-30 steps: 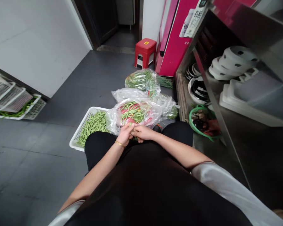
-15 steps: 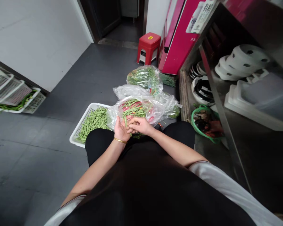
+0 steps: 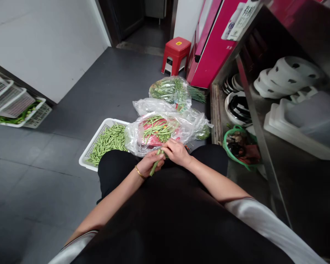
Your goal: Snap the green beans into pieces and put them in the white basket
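A few green beans stick out of my left hand, whose fingers are closed around them. My right hand is closed close beside it, its thumb and fingertips pinching at the upper end of the beans. Just beyond both hands, long whole beans lie on a clear plastic bag with red showing under them. To the left of my knee, a white perforated basket holds many short bean pieces.
More bagged greens lie farther off, before a red stool. On the right, a steel shelf carries white containers, with a green basket below it. Stacked white crates stand at the left wall.
Both hands have come closer to my body. My left hand, palm up and more spread before, is now closed around the beans, and my right hand has shifted right.
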A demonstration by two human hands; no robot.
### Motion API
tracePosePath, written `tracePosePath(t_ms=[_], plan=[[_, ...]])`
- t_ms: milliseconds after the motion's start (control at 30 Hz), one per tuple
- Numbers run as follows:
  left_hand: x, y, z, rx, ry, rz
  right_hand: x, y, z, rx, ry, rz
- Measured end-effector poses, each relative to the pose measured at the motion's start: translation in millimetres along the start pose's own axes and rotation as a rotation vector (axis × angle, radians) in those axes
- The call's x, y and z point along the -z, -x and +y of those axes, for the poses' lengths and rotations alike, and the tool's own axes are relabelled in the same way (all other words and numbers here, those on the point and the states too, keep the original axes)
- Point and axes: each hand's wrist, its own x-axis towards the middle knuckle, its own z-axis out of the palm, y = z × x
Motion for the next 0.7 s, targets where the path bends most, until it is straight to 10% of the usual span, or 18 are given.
tracePosePath(t_ms=[200, 400, 533, 700], plan=[[-7.9, -4.2, -3.1, 0.106, 0.21, -0.058, -17.6, -12.4, 14.1, -0.137, 0.354, -0.076], [34.5, -0.6, 3.9, -0.066, 0.291, -0.002, -7.6, -41.0, 37.0, -0.227, 0.159, -0.74], [53.5, -1.9, 7.9, -0.153, 0.32, 0.059, -30.0, -83.6, 57.5, -0.363, 0.439, -0.496], [53.6, -5.6, 4.1, -0.189, 0.325, 0.159, -54.4, -118.2, 78.4, -0.399, 0.488, -0.561]])
